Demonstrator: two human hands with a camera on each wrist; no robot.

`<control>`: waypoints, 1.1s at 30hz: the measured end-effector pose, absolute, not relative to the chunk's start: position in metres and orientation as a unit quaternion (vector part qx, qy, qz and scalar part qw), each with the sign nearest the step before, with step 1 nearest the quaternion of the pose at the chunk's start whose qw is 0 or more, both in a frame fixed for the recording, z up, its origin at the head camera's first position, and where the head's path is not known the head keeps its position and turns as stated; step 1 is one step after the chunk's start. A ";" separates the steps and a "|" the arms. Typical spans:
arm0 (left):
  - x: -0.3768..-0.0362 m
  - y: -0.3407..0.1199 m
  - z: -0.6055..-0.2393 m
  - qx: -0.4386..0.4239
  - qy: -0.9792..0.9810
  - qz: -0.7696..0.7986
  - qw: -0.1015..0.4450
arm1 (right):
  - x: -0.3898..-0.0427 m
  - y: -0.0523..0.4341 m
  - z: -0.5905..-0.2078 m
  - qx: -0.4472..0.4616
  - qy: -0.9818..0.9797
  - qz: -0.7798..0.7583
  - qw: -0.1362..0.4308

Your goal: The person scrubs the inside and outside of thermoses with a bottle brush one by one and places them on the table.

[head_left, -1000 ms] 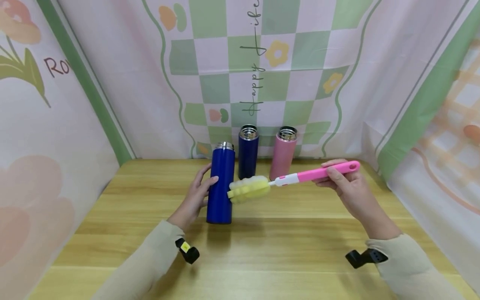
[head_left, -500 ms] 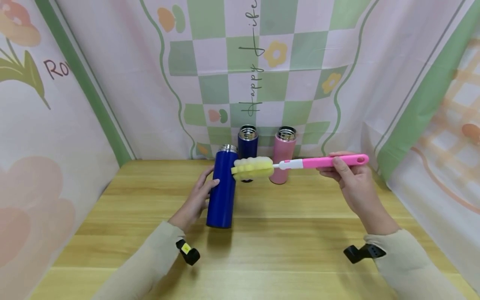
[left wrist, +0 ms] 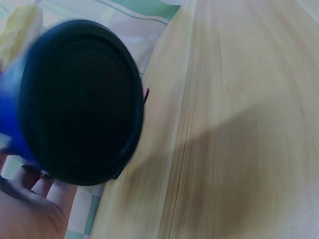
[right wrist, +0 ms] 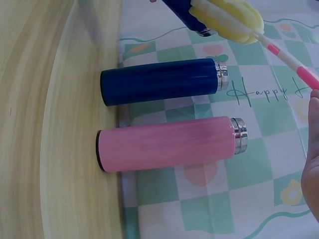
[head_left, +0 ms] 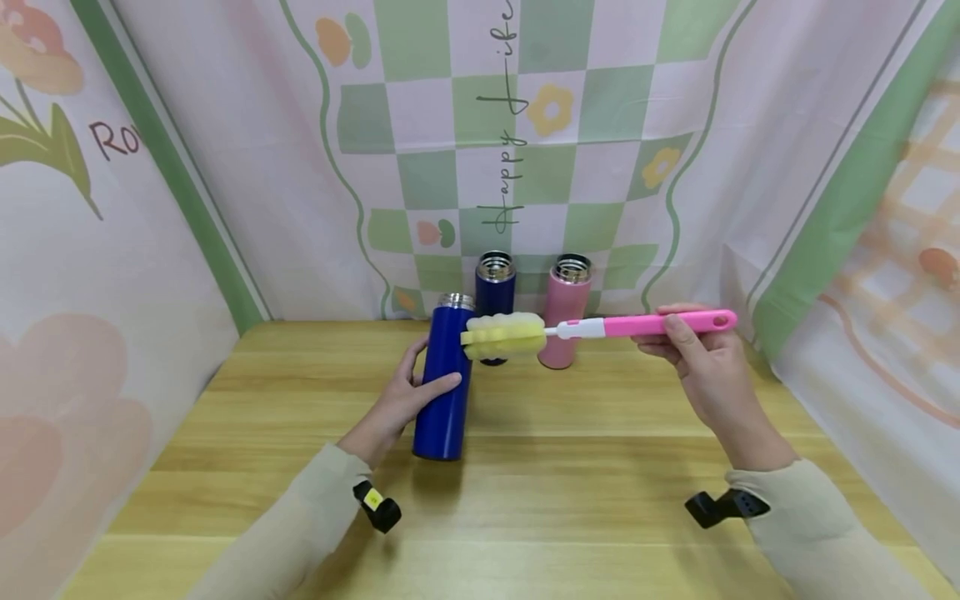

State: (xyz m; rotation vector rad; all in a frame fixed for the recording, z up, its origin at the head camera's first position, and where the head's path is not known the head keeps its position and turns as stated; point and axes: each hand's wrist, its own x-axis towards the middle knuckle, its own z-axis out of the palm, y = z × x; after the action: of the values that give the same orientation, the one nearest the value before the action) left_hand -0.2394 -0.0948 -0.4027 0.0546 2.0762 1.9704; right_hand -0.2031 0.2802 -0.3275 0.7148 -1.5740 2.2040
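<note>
In the head view my left hand (head_left: 397, 408) grips an uncapped blue thermos bottle (head_left: 441, 429) around its middle, thumb across the front. The bottle leans slightly, its bare metal neck up. Its round dark base (left wrist: 82, 107) faces the left wrist camera, above the wooden surface. My right hand (head_left: 708, 379) holds a bottle brush (head_left: 633, 326) by its pink handle, level, with the brush pointing left. The yellow and white sponge head (head_left: 506, 337) overlaps the bottle's right side, below the neck. In the right wrist view that sponge head (right wrist: 237, 20) shows beside the bottle's neck.
A navy bottle (head_left: 495, 298) and a pink bottle (head_left: 567, 300), both uncapped, stand upright at the back of the wooden table (head_left: 540, 500). Behind them hangs a checked fabric backdrop (head_left: 480, 175). Printed curtains (head_left: 67, 350) close in the sides.
The brush has risen and turned from slanting to level, shifting slightly right. The blue bottle has dropped a little and leans more. My left thumb has moved further across its front.
</note>
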 end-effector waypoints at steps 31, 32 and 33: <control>-0.240 -0.095 -0.400 0.041 0.688 0.717 0.103 | -0.207 0.277 -0.331 0.247 -0.525 0.797 0.171; -0.240 -0.095 -0.399 0.039 0.688 0.717 0.102 | -0.207 0.277 -0.331 0.248 -0.526 0.796 0.168; -0.240 -0.095 -0.398 0.037 0.686 0.719 0.101 | -0.207 0.277 -0.331 0.249 -0.528 0.795 0.164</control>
State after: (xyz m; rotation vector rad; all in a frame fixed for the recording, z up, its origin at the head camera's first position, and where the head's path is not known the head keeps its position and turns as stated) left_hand -0.2396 -0.0950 -0.3979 0.1098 2.0271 2.1248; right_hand -0.2068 0.2773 -0.3305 0.7096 -1.5039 2.2676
